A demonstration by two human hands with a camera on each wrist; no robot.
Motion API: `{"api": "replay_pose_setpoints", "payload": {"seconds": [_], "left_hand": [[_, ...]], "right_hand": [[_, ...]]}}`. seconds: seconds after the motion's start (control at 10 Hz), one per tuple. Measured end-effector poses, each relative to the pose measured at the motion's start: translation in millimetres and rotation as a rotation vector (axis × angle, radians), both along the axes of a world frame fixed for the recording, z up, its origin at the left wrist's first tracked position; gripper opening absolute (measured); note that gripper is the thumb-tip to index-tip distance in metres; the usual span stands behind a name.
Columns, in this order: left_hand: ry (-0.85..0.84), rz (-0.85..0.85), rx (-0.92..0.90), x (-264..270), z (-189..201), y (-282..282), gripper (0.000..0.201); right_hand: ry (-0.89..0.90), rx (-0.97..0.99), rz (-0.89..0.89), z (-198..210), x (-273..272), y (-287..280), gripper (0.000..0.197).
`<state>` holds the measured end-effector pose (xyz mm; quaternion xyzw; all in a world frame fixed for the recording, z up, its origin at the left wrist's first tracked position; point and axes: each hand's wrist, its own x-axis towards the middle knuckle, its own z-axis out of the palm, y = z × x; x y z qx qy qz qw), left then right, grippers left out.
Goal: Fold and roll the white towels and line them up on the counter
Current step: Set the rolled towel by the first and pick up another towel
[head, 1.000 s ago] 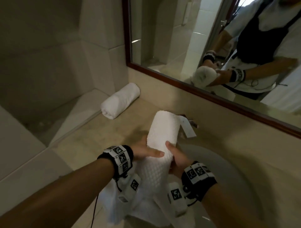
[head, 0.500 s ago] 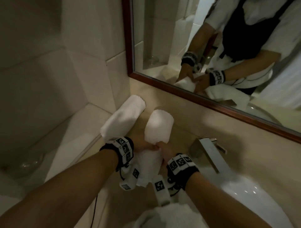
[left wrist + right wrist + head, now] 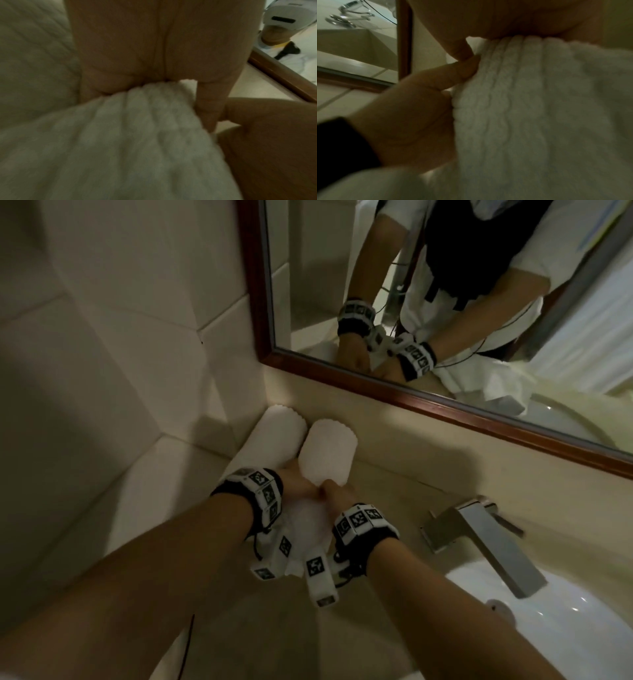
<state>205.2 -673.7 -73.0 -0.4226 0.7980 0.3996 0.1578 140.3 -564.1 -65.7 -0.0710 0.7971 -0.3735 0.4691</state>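
A rolled white towel (image 3: 270, 440) lies on the beige counter (image 3: 383, 491) in the back left corner, against the wall. A second rolled white towel (image 3: 327, 453) lies right beside it, parallel and touching or nearly so. Both hands hold this second roll at its near end: my left hand (image 3: 301, 481) on its left side, my right hand (image 3: 334, 491) on its right, thumbs meeting on top. The left wrist view shows the waffle-textured roll (image 3: 120, 135) under my left palm. In the right wrist view the same roll (image 3: 539, 108) fills the frame, with my left thumb (image 3: 453, 73) pressed to it.
A wood-framed mirror (image 3: 428, 405) runs along the back of the counter. A square metal faucet (image 3: 479, 539) and a white basin (image 3: 565, 628) sit to the right of my hands. Tiled walls close the corner on the left, with a lower ledge (image 3: 164, 481) beside the counter.
Both hands carried the second roll from above the basin to the back left corner. It now lies beside the first roll.
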Motion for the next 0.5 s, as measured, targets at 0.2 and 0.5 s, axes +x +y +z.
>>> {"api": "replay_pose_setpoints", "payload": {"seconds": [0.2,0.5], "left_hand": [[-0.239,-0.383,-0.301,2,21,12,0.074],[-0.3,-0.519,-0.425,23,7,22,0.142]], "right_hand": [[-0.045,0.031,0.013,1,2,-15,0.046],[0.079,0.052,0.24,4,-1,-13,0.072]]}}
